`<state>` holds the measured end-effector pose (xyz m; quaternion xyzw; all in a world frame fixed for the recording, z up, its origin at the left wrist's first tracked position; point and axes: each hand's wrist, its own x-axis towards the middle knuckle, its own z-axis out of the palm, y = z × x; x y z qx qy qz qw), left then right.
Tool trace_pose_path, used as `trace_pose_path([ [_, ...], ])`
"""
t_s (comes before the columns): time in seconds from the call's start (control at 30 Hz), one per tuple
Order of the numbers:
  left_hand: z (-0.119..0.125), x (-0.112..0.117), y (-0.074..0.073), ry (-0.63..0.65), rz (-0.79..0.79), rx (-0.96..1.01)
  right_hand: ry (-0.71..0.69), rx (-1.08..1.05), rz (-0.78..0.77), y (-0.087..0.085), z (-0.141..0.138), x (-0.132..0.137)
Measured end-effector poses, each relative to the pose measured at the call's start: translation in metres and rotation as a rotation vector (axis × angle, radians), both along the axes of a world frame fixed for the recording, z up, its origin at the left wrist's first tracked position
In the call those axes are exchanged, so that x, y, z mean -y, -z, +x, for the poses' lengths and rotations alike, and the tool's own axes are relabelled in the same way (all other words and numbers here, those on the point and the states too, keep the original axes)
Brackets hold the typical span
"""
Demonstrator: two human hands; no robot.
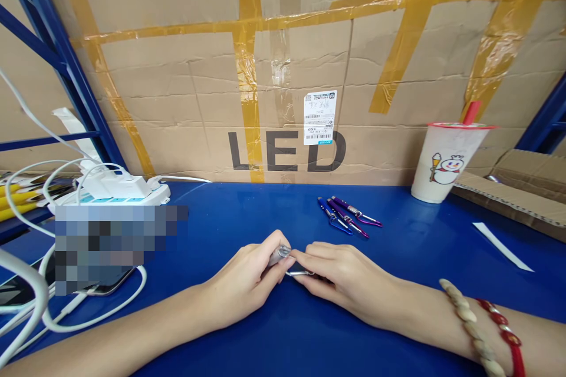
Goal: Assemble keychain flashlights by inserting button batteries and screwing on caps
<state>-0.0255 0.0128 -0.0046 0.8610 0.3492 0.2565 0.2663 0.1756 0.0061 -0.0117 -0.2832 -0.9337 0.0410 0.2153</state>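
Observation:
My left hand (pixel 256 280) is closed around a small silver metal cylinder (pixel 279 254), its end showing between thumb and fingers. Just to the right, my right hand (pixel 338 271) meets it with fingertips pinched together. A thin silver clip (pixel 299 273) sticks out from under the right fingers; whether it joins the cylinder is hidden. Beyond the hands lie several slim metal rods with carabiner-like clips, among them a blue one (pixel 333 215) and a purple one (pixel 354 210). They look similar in form to the held piece, and neither hand touches them.
A drink cup (pixel 444 162) with a red straw stands at the right, near a cardboard tray (pixel 513 194) and a white strip (pixel 502 246). A power strip (pixel 154 195) and looping white cables (pixel 101 321) crowd the left. A large cardboard sheet (pixel 177 100) backs the blue table (pixel 283 336).

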Motion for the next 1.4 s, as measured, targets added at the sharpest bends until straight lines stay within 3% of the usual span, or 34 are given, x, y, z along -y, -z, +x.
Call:
trace_pose_path([
  [0.4,0.001,0.001,0.0,-0.002,-0.004,-0.032,-0.001,-0.016,0.04,0.0,-0.001,0.0],
  [0.73,0.002,0.003,-0.004,-0.028,-0.026,-0.003,0.006,-0.099,-0.036,0.0,0.0,-0.001],
  [1.0,0.003,0.006,-0.01,-0.118,0.035,0.008,0.159,-0.304,-0.069,-0.002,0.002,-0.006],
  [1.2,0.003,0.0,-0.003,-0.085,0.065,-0.016,0.215,-0.426,-0.03,-0.004,0.003,-0.007],
  [1.4,0.003,-0.002,0.004,-0.089,0.064,0.005,0.171,-0.424,0.004,-0.001,0.003,-0.008],
])
